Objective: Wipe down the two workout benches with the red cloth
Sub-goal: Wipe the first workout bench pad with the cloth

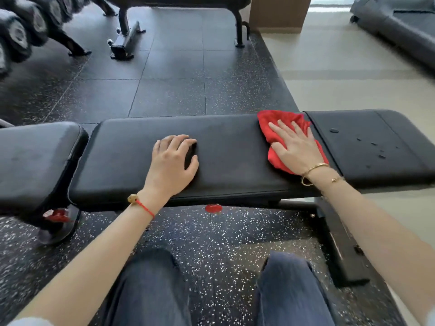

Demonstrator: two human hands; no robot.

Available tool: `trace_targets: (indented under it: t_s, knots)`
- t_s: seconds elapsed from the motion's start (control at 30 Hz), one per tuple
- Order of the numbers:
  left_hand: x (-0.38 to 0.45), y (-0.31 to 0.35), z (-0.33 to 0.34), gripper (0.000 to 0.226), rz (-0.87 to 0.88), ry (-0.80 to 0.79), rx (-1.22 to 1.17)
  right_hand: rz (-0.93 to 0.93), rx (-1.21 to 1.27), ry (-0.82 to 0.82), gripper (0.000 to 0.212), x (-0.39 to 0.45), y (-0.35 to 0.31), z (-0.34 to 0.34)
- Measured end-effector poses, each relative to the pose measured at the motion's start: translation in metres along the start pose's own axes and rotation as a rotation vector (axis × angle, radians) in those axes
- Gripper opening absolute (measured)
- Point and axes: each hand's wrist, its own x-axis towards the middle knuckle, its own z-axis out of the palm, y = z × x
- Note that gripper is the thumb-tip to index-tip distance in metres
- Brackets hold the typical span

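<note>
A black padded workout bench runs across the view in front of the person, its long middle pad flanked by a shorter pad on the right and another on the left. The right hand lies flat on the red cloth, fingers straight and spread, pressing the cloth onto the right end of the middle pad, just beside the seam with the right pad. That right pad carries several dark droplets (they look wet, though what liquid it is cannot be told). The left hand rests on the middle pad well apart from the cloth, fingers loosely bent with their tips on the surface, holding nothing. A second bench stands farther back on the speckled rubber floor, with dumbbells racked at the upper left.
</note>
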Motion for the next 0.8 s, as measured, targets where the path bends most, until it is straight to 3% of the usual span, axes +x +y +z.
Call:
trace_targets:
  t_s: [0.1, 0.27, 0.43, 0.53, 0.67, 0.8]
  knots:
    - [-0.001, 0.006, 0.0, 0.039, -0.021, -0.004, 0.015, 0.042, 0.014, -0.022, 0.057, 0.03, -0.021, 0.001]
    - [-0.008, 0.018, 0.002, 0.043, -0.146, 0.005, 0.011, -0.302, 0.013, -0.041, 0.058, 0.011, -0.085, 0.013]
    - [-0.007, 0.037, 0.007, 0.041, -0.259, 0.032, 0.017, -0.497, 0.039, 0.002, 0.058, -0.045, -0.047, 0.011]
    - [-0.009, 0.044, 0.011, 0.037, -0.261, 0.081, 0.045, -0.449, 0.035, 0.04, 0.059, -0.052, -0.003, 0.007]
    - [-0.01, 0.045, 0.013, 0.036, -0.267, 0.123, 0.046, -0.198, 0.021, 0.025, 0.057, -0.014, 0.04, 0.001]
    - [-0.009, 0.045, 0.015, 0.036, -0.277, 0.152, 0.034, -0.088, 0.039, -0.021, 0.057, 0.03, 0.019, 0.001]
